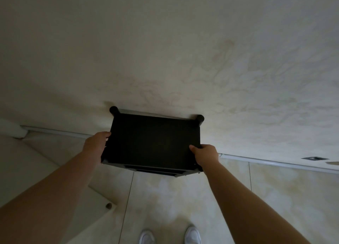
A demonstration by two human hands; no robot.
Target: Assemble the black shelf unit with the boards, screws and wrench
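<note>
Standing view of the shelf unit against the wall. Nearest the viewer, white shoes (191, 235) stand on the tiled floor (165, 197), well short of the black shelf unit (154, 142). Both arms reach forward, nearly straight; the left hand (96, 143) grips the unit's left edge, fingers curled over it, and the right hand (205, 154) holds its near right corner, thumb on the top board. Beyond the unit, its two rear post tops (113, 110) meet the wall (183, 60). Likely risks: scraping the wall, or uneven pushing racking loosely screwed joints.
</note>
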